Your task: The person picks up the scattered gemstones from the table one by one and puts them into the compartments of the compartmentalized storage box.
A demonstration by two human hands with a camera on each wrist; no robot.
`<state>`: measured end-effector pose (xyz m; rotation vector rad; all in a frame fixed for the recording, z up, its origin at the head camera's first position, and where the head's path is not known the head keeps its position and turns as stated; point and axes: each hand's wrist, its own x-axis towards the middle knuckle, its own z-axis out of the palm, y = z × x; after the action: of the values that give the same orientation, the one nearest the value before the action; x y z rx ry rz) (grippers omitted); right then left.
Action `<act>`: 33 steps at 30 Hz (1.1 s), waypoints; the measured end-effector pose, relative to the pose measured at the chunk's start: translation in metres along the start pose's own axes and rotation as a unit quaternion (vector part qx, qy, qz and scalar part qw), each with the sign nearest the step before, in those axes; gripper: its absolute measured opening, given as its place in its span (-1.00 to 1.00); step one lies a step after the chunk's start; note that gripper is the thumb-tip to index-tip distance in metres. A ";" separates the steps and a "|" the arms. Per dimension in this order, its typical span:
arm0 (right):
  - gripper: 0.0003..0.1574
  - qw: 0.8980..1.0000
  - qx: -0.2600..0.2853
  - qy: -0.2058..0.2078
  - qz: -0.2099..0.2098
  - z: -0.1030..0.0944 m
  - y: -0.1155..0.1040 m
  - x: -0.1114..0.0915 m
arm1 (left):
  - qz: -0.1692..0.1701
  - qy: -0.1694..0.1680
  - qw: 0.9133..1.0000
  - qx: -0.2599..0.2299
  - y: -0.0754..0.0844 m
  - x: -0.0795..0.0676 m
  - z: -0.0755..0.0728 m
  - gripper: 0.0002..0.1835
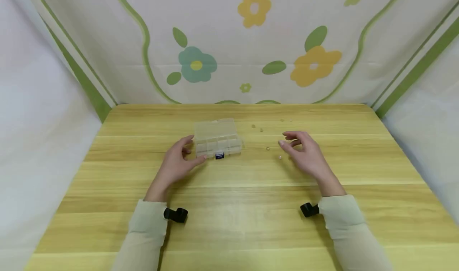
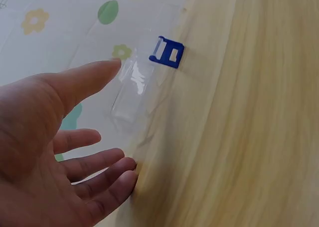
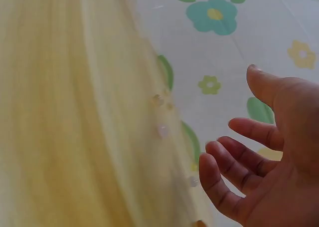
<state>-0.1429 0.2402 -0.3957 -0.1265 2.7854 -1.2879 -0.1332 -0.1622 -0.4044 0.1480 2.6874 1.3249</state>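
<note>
A clear plastic compartment box (image 1: 219,144) lies on the table, its lid (image 1: 214,130) tipped back and a dark blue latch (image 1: 220,156) on its front edge. Around its left end curves my left hand (image 1: 176,160), thumb by the front corner and fingers beside the far side, gripping nothing. The left wrist view shows the blue latch (image 2: 168,53) beyond the thumb. My right hand (image 1: 305,153) hovers to the right with loosely bent fingers and nothing held. Just left of it lie a small pale bead (image 1: 280,157) and a small ring-like bead (image 1: 267,148).
Farther back on the wooden table (image 1: 229,223) are more tiny beads, including a brownish one (image 1: 253,126) and another (image 1: 261,130). A flower-printed cloth (image 1: 229,32) hangs behind the table's back edge, with white cloth at both sides.
</note>
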 end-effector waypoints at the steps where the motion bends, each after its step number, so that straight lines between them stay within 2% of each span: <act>1: -0.17 1.000 0.001 -0.004 0.004 0.003 0.004 0.002 | -0.001 0.000 1.000 -0.003 -0.001 0.001 0.001 -0.05; 5: -0.22 0.999 0.018 -0.016 0.022 0.013 0.018 0.007 | -0.006 0.004 1.000 -0.006 -0.006 0.003 0.004 -0.05; 11: -0.43 0.999 0.019 -0.013 0.030 0.018 0.031 0.005 | -0.010 0.009 1.000 -0.007 -0.012 0.005 0.009 -0.07; 25: -0.73 1.000 -0.023 -0.006 0.005 0.017 0.035 0.002 | 0.000 0.008 1.000 -0.011 -0.008 0.012 0.015 -0.14; 33: -0.81 1.000 -0.020 0.012 -0.003 0.016 0.037 0.002 | -0.020 0.002 1.000 -0.023 -0.006 0.015 0.014 -0.10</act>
<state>-0.1446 0.2517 -0.4349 -0.1229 2.8338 -1.2419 -0.1463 -0.1527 -0.4185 0.0872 2.6458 1.3749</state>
